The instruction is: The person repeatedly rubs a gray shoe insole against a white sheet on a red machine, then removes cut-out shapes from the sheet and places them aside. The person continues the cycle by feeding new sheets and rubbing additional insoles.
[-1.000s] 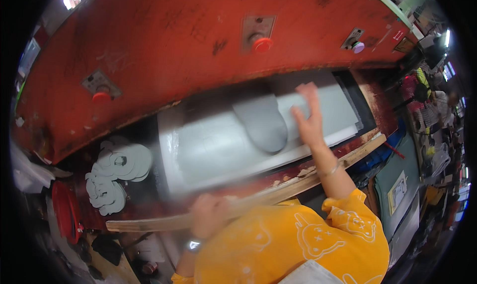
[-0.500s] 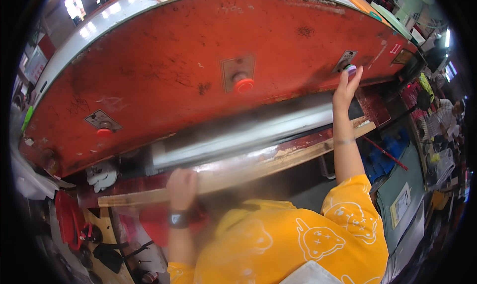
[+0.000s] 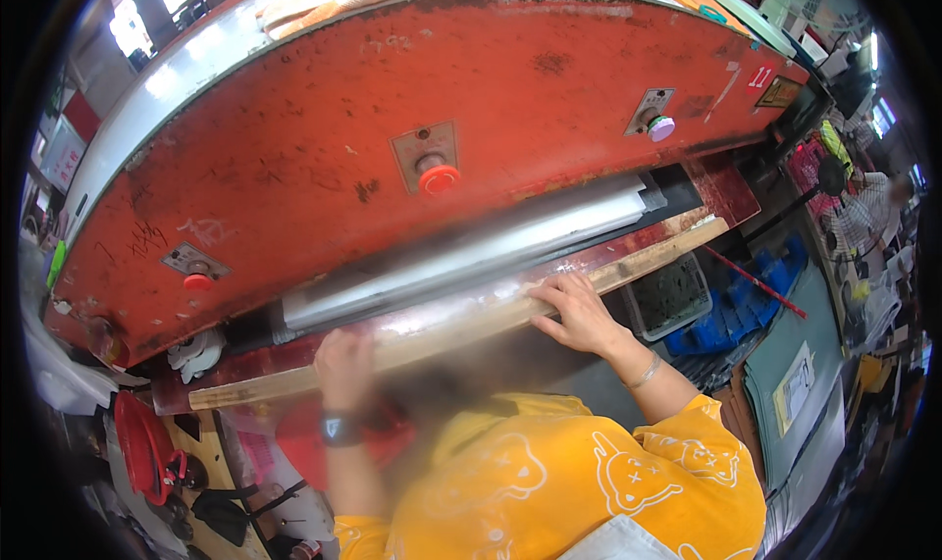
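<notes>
A pale wooden strip [image 3: 657, 259] edges the worn dark-red bed [image 3: 721, 192] of a large orange-red machine [image 3: 294, 168]. My left hand [image 3: 345, 364] rests at this strip, curled with its fingertips hidden in a hazy patch of the picture. Farther right, my right hand [image 3: 574, 312] touches the strip's upper edge, its thumb and bent fingers apart. Behind both hands, a stack of white sheets [image 3: 579, 219] lies partly under the machine. Across the front panel sit a red button [image 3: 197, 282] at left, a larger red button [image 3: 439, 178] mid-panel, and a purple button [image 3: 660, 127] at right.
Orange-and-white cloth or gloves [image 3: 334, 6] lie on top of the machine. At lower left are a red bag-like item [image 3: 142, 447] and a wooden surface [image 3: 235, 452]. On the right stand a clear plastic bin [image 3: 672, 300], blue material [image 3: 746, 305] and green boards [image 3: 800, 374].
My right hand has left the purple button and come down to the wooden strip. My left hand stays at the strip, and the view has shifted slightly.
</notes>
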Available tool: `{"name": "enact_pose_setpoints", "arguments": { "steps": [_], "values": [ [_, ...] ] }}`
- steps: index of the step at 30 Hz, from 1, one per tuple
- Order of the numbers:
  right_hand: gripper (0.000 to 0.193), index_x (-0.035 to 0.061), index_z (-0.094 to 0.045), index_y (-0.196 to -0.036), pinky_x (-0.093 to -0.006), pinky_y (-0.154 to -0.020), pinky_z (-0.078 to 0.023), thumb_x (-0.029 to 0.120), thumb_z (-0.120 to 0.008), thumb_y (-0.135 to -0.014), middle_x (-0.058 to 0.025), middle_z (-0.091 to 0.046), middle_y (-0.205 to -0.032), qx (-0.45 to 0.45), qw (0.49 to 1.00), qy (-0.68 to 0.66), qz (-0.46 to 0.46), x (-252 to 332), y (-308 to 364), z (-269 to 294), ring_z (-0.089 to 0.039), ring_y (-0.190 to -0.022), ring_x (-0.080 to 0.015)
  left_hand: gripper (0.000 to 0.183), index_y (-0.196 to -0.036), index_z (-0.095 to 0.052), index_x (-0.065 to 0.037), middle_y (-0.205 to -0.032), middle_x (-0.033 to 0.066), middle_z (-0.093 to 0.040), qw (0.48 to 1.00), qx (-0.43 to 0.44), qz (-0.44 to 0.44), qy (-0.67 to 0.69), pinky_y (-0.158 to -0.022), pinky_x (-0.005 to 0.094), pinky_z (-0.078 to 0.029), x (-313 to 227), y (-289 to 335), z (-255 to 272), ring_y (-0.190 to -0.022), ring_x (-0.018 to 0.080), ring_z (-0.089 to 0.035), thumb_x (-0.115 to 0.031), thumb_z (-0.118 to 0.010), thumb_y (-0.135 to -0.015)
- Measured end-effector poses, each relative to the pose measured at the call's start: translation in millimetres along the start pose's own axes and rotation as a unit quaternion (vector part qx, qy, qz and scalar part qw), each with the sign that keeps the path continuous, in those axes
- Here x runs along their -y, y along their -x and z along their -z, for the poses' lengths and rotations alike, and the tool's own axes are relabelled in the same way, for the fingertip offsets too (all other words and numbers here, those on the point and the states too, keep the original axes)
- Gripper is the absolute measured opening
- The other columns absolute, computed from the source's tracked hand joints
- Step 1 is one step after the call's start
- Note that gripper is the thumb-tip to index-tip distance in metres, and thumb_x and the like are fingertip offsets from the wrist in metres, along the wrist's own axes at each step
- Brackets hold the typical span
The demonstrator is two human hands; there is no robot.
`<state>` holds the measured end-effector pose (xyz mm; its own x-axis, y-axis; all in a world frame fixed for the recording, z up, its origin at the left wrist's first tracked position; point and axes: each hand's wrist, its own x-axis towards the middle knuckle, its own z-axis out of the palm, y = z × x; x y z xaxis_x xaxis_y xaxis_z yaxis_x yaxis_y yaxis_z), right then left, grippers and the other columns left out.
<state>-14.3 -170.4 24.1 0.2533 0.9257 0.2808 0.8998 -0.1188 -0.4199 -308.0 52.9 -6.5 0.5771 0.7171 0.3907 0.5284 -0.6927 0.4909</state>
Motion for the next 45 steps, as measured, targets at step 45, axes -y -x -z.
{"name": "enact_pose_setpoints", "arguments": {
  "steps": [45],
  "values": [
    [0.056, 0.0207, -0.067, -0.115, -0.0555, -0.101, -0.035, 0.022, -0.074, -0.059, -0.0143, -0.051, -0.132, -0.090, 0.990, 0.097, -0.057, 17, 58, 0, -0.040, -0.120, -0.0522, 0.017, -0.067, -0.056, -0.001, -0.068, 0.0127, -0.051, 0.983, 0.171, 0.054, 0.047, -0.061, 0.0403, -0.040, -57, 196, 42, -0.068, 0.0318, -0.052, -0.009, -0.069, -0.075]
  ]
}}
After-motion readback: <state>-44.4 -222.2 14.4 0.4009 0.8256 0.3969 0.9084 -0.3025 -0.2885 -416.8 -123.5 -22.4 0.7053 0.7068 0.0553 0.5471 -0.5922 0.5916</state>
